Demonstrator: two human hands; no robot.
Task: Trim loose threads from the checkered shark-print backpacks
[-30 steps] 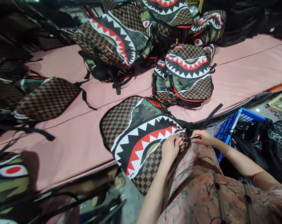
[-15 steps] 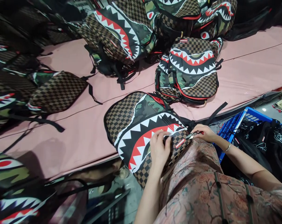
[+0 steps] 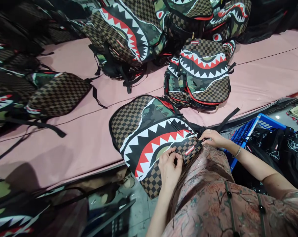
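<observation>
A checkered backpack [image 3: 149, 138] with a red and white shark mouth lies at the near edge of the pink table, its lower corner hanging over. On its checkered part rests my left hand [image 3: 170, 166], thumb and index fingertip pressed together; whatever they pinch is too small to make out. My right hand [image 3: 211, 138] is closed at the backpack's right end, beside the small red label [image 3: 189, 150]. Something small and dark shows at its fingertips, too unclear to name. A black strap [image 3: 228, 119] sticks out beyond this hand.
Similar backpacks [image 3: 204, 72] stand behind on the pink table [image 3: 260, 75], with more piled at the back and left. A blue crate [image 3: 272, 121] holding black bags is at the right. Bags with shark prints are at the lower left.
The small scissors-like tool with red in my right hand no longer shows. My left hand has moved slightly down, and its thumb and index finger have come together.
</observation>
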